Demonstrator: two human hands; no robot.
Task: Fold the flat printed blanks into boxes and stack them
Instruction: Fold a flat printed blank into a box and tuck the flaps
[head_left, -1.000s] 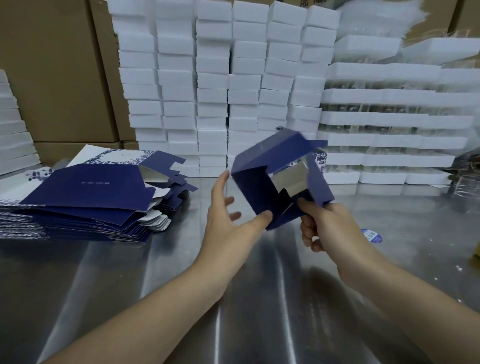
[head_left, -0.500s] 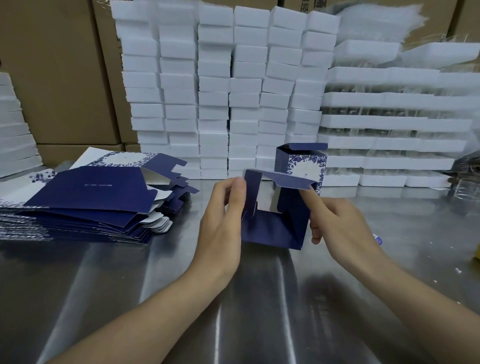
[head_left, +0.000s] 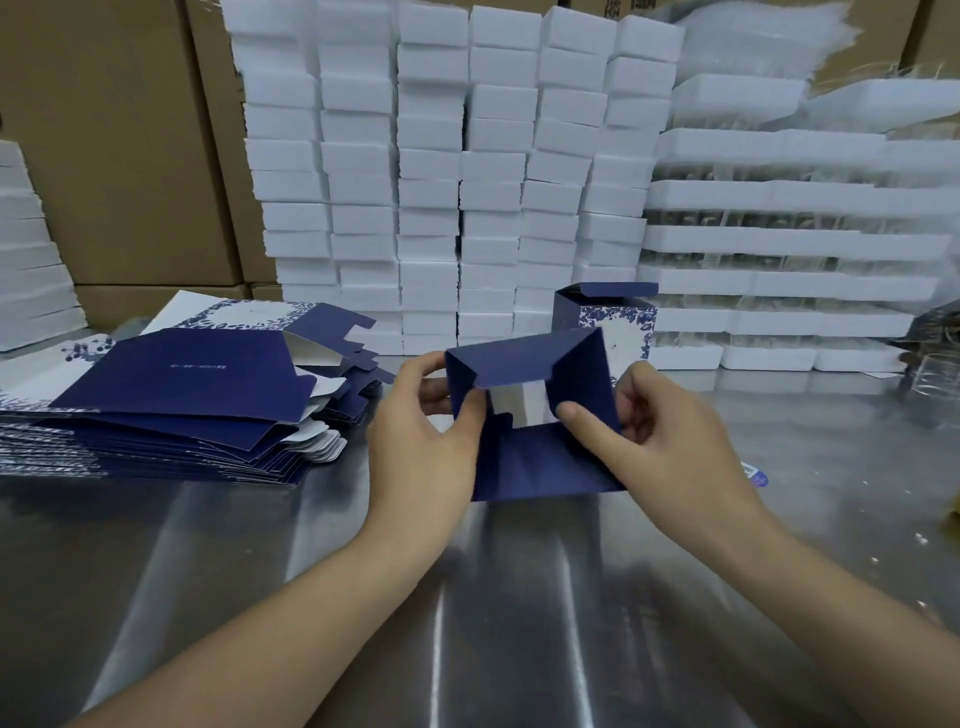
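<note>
- Both hands are clamped on the half-folded box (head_left: 540, 462): the left hand (head_left: 421, 441) has its thumb pushing the left flap in, and the right hand (head_left: 675, 441) has a finger pushing the right one.
- Box sits between them, low over the steel table (head_left: 467, 597); can't tell if it touches.
- I'd square both side flaps before tucking the near panel, or the tab will probably crumple.
- Just behind the grip stands a finished box (head_left: 618, 322), easy to knock.
- Pile of flat blanks (head_left: 171, 395) lies near on the left; white foam stacks (head_left: 467, 182) wall off the back.
- Best room looks to be toward the body.
</note>
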